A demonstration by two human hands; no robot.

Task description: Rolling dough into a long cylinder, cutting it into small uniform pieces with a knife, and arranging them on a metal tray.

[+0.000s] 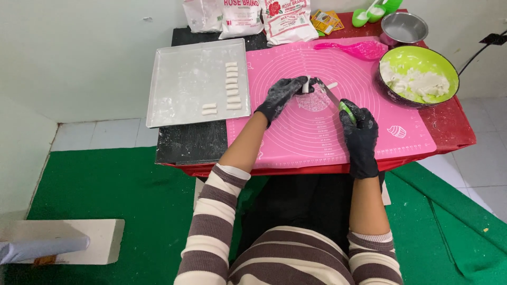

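Both my hands wear black gloves and work over a pink silicone mat [369, 100] on a low red table. My left hand [283, 95] pinches a short white dough roll [305, 84] at the mat's top centre. My right hand [359, 132] grips a green-handled knife [332, 99], its blade angled up-left so the tip meets the dough. One small cut piece of dough [331, 85] lies just right of the blade. A floured patch marks the mat under the blade.
A floured metal tray [179, 84] at left holds several cut dough pieces [232, 84] in a column. A green bowl [446, 63] of white dough sits at right, with a pink spatula [351, 49], a steel bowl [404, 27] and flour bags [264, 18] behind.
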